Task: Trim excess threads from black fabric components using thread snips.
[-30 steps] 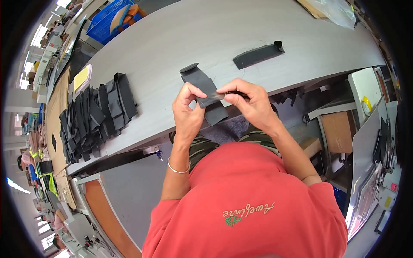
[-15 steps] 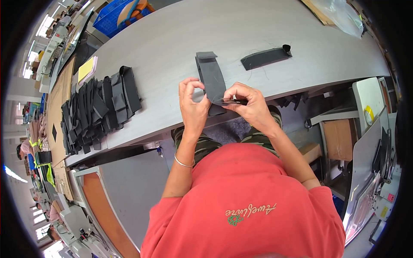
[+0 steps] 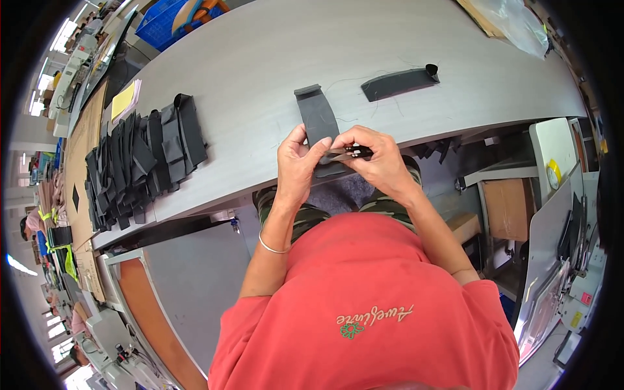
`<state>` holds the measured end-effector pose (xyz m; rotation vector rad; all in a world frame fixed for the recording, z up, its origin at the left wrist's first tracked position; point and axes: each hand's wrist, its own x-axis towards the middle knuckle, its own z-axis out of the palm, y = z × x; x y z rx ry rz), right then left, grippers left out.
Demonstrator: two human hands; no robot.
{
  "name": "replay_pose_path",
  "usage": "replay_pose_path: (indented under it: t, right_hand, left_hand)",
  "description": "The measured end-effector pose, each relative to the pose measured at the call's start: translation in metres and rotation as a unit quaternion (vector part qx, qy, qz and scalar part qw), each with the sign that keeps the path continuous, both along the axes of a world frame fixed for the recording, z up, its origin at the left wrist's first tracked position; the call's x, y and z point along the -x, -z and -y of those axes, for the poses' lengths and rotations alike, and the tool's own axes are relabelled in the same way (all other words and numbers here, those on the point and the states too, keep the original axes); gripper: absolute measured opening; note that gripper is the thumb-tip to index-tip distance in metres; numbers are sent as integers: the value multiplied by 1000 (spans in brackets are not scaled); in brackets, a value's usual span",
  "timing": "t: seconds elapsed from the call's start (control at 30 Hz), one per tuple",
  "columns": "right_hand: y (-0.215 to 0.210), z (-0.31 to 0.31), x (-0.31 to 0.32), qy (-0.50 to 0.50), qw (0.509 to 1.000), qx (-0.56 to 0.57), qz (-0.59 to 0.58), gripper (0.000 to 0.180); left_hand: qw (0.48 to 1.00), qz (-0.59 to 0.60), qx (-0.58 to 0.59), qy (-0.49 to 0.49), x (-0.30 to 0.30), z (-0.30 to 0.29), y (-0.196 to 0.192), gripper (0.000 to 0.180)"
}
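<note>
A dark grey fabric strip with a folded far end lies across the table's front edge. My left hand is closed on its near part, thumb and fingers pinching the cloth. My right hand grips small black-handled thread snips, their metal blades pointing left, close by the left thumb. Fine loose threads trail from the strip. Fingers hide part of the strip's near end and the blade tips. Farther right lies a second dark strip, one end curled up, threads around it.
At the left, a row of dark fabric strips overlaps on the grey table, with yellow paper slips behind. A blue basket stands far left, and a clear plastic bag far right. Below the right edge is a cardboard box.
My left fingers have closed down onto the strip and moved slightly right, toward the snips. The strip's far end now sits a little nearer, with its fold tipped differently.
</note>
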<state>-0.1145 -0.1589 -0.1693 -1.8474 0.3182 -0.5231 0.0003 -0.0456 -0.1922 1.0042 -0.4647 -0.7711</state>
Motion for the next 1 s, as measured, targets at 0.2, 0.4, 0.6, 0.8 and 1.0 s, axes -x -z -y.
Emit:
replay_pose_path:
  t: [0.2, 0.4, 0.6, 0.8, 1.0]
  right_hand:
    - [-8, 18, 2, 57, 998, 33, 22, 19]
    - [-5, 23, -6, 91, 965, 238, 65, 15]
    - [-5, 23, -4, 99, 943, 314, 55, 10]
    - [-8, 14, -3, 116, 972, 183, 88, 12]
    - [-9, 9, -6, 90, 974, 201, 54, 18]
  left_hand:
    - [999, -7, -43, 23, -6, -7, -6, 22]
    - [996, -19, -65, 62, -5, -8, -14, 24]
    - [996, -28, -45, 73, -3, -10, -13, 24]
    - [997, 34, -57, 35, 1, -6, -11, 17]
    - [985, 157, -70, 15, 1, -6, -9, 16]
